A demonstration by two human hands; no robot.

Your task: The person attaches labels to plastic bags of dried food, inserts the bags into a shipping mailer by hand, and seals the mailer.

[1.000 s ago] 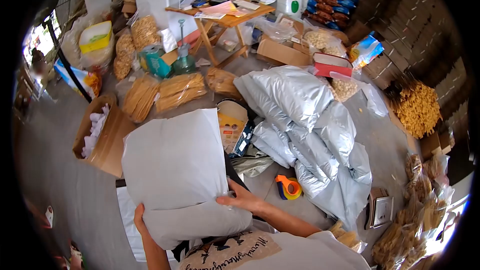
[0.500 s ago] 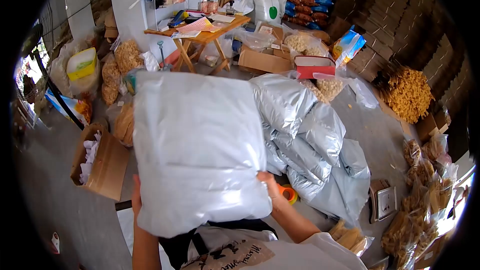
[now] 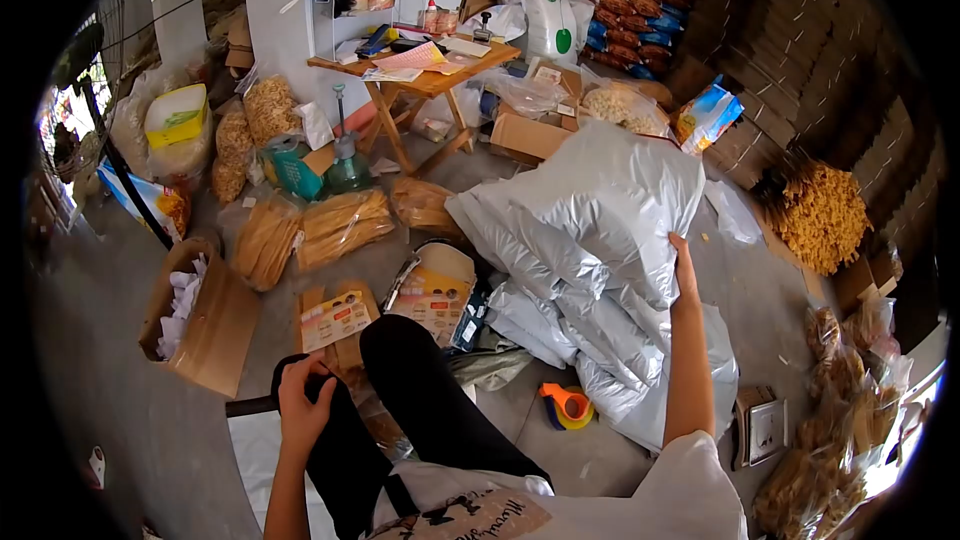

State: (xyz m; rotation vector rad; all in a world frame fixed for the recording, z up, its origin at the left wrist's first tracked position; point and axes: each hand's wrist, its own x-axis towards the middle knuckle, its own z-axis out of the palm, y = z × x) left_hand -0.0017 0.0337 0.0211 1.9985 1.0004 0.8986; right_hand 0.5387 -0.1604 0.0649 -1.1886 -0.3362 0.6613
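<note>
A full silvery-grey plastic mailer bag (image 3: 620,190) lies on top of the pile of similar bags (image 3: 600,330), front right of me. My right hand (image 3: 682,265) grips its right edge, the thumb and fingers partly hidden by the plastic. My left hand (image 3: 306,395) is over my left knee with its fingers curled and apart, holding nothing. Just beyond my knees are a flat brown package with an orange label (image 3: 335,320) and an open bag with a similar label (image 3: 430,290). An orange tape dispenser (image 3: 567,405) is on the floor below the pile.
A cardboard box with white paper (image 3: 225,330) stands at the left. Clear bags of long yellow sticks (image 3: 345,228) lie ahead, before a wooden table (image 3: 430,82). A scale (image 3: 765,427) and more filled bags (image 3: 830,440) are at the right. White sheeting (image 3: 255,460) lies at lower left.
The grey bag has gone from my lap to the top of the pile at the right, with my right hand on it. My left hand has let go and come to my knee.
</note>
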